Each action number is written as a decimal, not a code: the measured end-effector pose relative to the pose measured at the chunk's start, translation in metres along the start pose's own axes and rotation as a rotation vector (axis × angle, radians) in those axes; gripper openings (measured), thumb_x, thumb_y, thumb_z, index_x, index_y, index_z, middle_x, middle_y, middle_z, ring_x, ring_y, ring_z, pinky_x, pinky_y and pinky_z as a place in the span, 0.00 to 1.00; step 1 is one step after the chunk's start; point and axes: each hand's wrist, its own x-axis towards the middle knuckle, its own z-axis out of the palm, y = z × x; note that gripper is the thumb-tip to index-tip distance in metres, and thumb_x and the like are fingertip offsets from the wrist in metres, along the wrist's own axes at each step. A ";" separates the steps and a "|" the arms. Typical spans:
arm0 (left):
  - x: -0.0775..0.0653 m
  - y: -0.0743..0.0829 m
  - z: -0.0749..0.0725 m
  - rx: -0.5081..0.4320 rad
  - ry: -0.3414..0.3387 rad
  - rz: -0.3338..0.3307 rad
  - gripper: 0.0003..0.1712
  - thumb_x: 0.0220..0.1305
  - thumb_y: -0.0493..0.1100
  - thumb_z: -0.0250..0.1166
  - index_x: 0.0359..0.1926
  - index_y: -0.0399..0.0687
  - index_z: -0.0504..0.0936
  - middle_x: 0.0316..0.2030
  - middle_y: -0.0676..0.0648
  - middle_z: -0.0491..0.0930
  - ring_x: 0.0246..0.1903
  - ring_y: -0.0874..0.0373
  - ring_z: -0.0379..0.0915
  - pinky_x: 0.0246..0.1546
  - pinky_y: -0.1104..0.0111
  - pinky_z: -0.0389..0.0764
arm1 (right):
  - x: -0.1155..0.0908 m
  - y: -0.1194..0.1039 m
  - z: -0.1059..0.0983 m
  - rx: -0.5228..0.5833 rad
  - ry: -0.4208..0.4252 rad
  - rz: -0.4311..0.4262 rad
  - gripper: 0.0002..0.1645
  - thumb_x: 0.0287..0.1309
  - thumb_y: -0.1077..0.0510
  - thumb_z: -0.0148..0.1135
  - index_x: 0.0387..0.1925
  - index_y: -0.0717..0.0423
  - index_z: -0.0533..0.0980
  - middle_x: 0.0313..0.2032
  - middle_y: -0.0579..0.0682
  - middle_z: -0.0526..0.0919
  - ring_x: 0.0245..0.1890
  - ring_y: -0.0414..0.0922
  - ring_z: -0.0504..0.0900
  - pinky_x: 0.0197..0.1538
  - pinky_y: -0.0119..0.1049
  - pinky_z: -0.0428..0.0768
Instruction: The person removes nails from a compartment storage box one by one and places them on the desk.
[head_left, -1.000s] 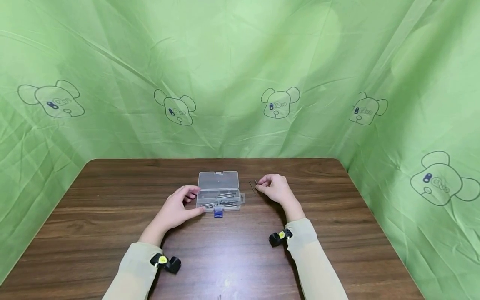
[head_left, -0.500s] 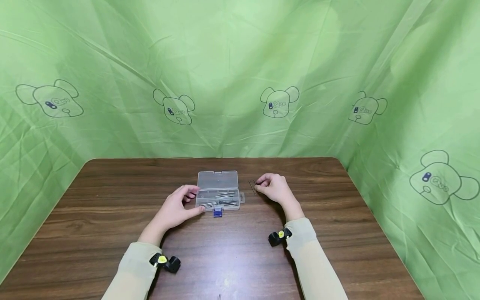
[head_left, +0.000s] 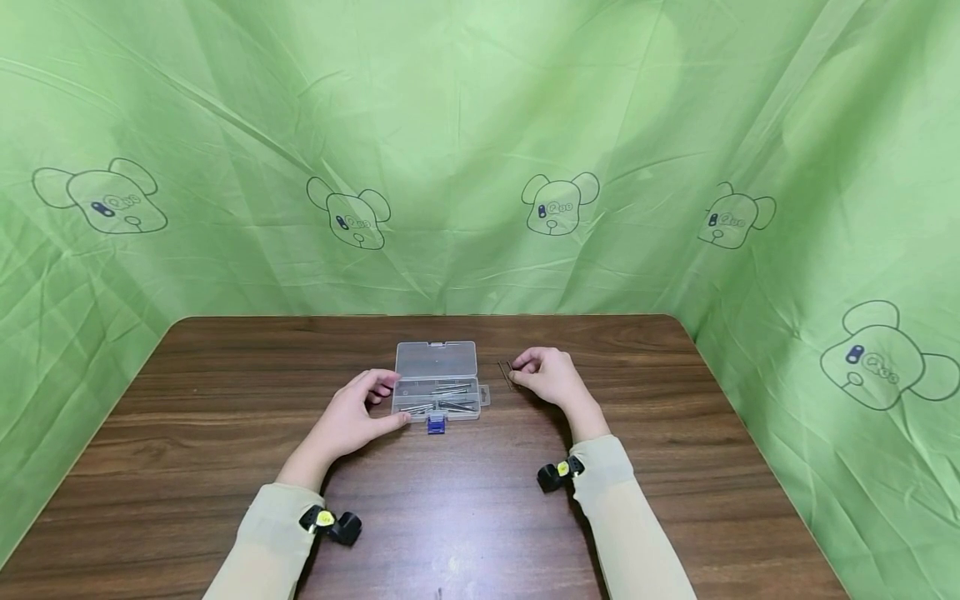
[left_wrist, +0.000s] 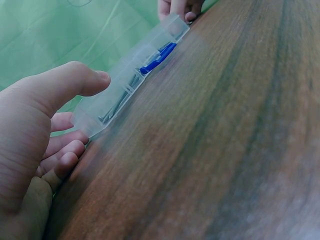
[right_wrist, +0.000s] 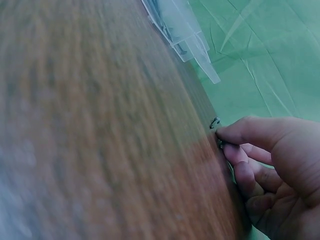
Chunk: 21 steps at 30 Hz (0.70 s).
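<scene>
A small clear plastic box (head_left: 437, 362) lies on the table with its lid swung back and its blue latch (head_left: 437, 425) hanging at the front. Several thin metal nails (head_left: 457, 407) lie in its compartments. My left hand (head_left: 347, 423) holds the box's left end, thumb at the front corner and fingers along the side. To the right of the box, my right hand (head_left: 551, 377) pinches a thin nail (head_left: 511, 364) low over the table, most of it hidden by the fingertips. Another nail (head_left: 503, 372) lies just left of those fingertips.
The brown wood-grain table (head_left: 480, 500) runs back to a green cloth (head_left: 450, 283) printed with bear heads. A clear hanging tab (head_left: 484, 395) sticks out of the box's right end. Black wrist cameras (head_left: 341, 528) sit on both sleeves.
</scene>
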 end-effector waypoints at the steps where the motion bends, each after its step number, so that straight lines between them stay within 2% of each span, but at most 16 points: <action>1: 0.000 0.000 0.000 -0.001 0.000 0.001 0.37 0.55 0.47 0.87 0.63 0.44 0.83 0.51 0.48 0.84 0.49 0.54 0.81 0.52 0.59 0.83 | 0.000 0.000 0.000 -0.002 0.005 0.000 0.09 0.61 0.52 0.79 0.40 0.51 0.90 0.28 0.40 0.89 0.30 0.38 0.85 0.41 0.39 0.81; 8: 0.000 -0.001 0.000 0.004 0.000 -0.004 0.37 0.55 0.48 0.87 0.63 0.45 0.83 0.51 0.49 0.84 0.49 0.54 0.81 0.52 0.58 0.83 | 0.000 -0.001 -0.001 0.000 0.059 0.041 0.10 0.63 0.49 0.78 0.39 0.51 0.90 0.29 0.41 0.90 0.33 0.38 0.86 0.44 0.40 0.83; 21: 0.000 0.000 -0.001 0.005 -0.007 -0.015 0.37 0.56 0.48 0.87 0.64 0.44 0.82 0.51 0.48 0.84 0.49 0.54 0.80 0.53 0.58 0.82 | -0.002 -0.005 -0.003 0.001 0.029 0.044 0.08 0.62 0.53 0.79 0.38 0.52 0.90 0.28 0.41 0.90 0.31 0.38 0.85 0.43 0.39 0.82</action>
